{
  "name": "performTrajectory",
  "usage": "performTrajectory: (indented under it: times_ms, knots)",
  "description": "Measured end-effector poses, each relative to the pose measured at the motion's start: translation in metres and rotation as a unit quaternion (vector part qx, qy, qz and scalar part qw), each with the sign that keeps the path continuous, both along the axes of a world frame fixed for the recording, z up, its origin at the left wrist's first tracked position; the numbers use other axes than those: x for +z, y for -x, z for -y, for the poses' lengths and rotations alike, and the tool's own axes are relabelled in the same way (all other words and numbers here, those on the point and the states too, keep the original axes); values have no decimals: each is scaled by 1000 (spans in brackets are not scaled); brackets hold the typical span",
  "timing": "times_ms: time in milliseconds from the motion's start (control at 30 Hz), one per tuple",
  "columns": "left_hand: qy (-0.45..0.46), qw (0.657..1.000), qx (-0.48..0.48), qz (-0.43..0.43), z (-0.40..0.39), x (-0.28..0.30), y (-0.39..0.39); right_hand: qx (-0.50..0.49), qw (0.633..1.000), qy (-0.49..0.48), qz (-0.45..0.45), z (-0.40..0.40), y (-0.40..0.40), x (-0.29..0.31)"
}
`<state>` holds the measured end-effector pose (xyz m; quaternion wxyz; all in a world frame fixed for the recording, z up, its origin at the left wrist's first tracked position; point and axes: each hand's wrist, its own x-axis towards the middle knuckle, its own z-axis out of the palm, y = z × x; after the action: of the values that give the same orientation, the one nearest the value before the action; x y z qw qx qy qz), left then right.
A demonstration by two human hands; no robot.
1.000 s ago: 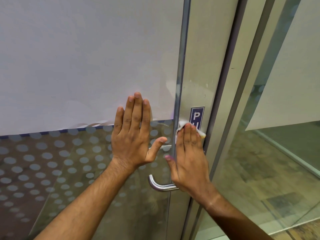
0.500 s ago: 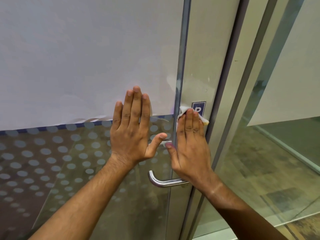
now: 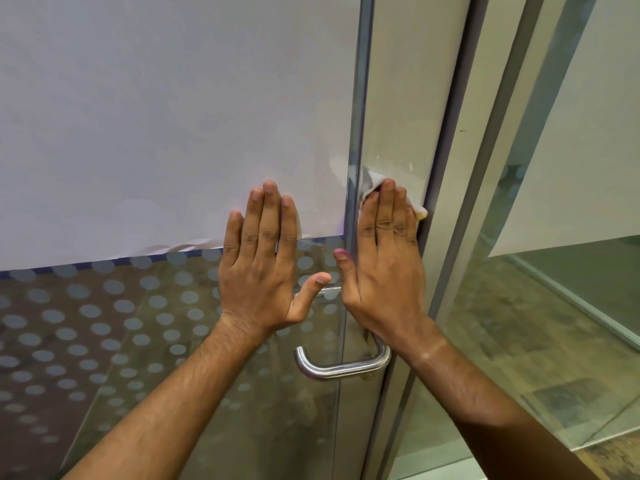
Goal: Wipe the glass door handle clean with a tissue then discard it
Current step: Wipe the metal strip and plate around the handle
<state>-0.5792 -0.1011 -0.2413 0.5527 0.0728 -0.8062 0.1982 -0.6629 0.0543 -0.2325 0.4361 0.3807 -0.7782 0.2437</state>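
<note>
While the left hand (image 3: 258, 271) braces flat on the glass, the flat right hand (image 3: 384, 271) should drag its tissue (image 3: 372, 180) down onto the steel handle (image 3: 341, 368).

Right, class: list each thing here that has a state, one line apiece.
Left hand: flat on the glass door, fingers straight.
Right hand: pressing the tissue flat against the door.
Tissue: crumpled under the fingers.
Door handle: untouched, below both hands.
</note>
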Motion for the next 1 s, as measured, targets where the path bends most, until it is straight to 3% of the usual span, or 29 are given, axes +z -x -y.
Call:
performTrajectory:
  times_ms: [267,533,733,833,1000]
  knots:
    - [-5,1000,-6,-6,-2,1,-1,-21,991,-128,30,-23,-13,-68]
    - [-4,1000,-7,-4,-1,0,0,-10,1000,-10,7,2,-9,-18]
    - [-10,1000,-9,-4,0,0,0,-17,991,-130,-3,-27,-7,-62]
    - [-14,1000,-11,-2,-2,1,-1,-26,990,-141,15,-31,-10,-69]
    - [-8,1000,-8,-2,-2,1,-1,-14,999,-32,30,-9,-8,-26]
